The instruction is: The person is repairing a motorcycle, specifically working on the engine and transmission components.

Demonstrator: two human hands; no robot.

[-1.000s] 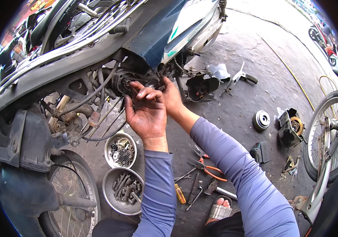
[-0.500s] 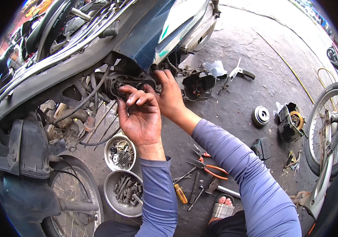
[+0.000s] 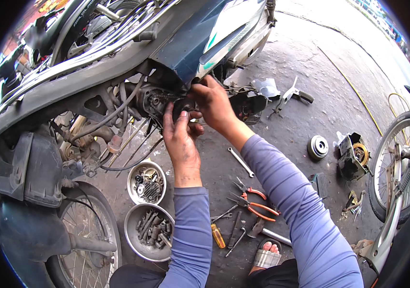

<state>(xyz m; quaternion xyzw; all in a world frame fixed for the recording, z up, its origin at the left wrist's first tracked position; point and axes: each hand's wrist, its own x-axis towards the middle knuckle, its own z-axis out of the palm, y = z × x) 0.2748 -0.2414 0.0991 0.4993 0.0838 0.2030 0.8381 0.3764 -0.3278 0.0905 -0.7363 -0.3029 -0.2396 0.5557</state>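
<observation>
At the upper middle, the greasy, opened engine (image 3: 157,100) of a motorbike hangs under its dark plastic bodywork (image 3: 173,50). Against it, a dark round engine part (image 3: 184,105) sits between my hands; its exact kind is hard to make out. My left hand (image 3: 182,149) reaches up from below, its fingers and thumb closed on the part's lower edge. From the right, my right hand (image 3: 217,105) curls its fingers around the upper right of the same part. Its fingertips are partly hidden behind the part and the bodywork.
Two metal bowls, one with small parts (image 3: 130,185) and one with sockets (image 3: 129,235), stand below. Orange-handled pliers (image 3: 261,211), a wrench (image 3: 241,162), a yellow screwdriver (image 3: 218,236) and a hammer (image 3: 274,236) lie near my foot. A round metal part (image 3: 318,147) lies right.
My left hand has turned and its fingers have closed on the round part. The chain in the engine opening is less visible. The view has shifted slightly, and the wrench now shows between my arms.
</observation>
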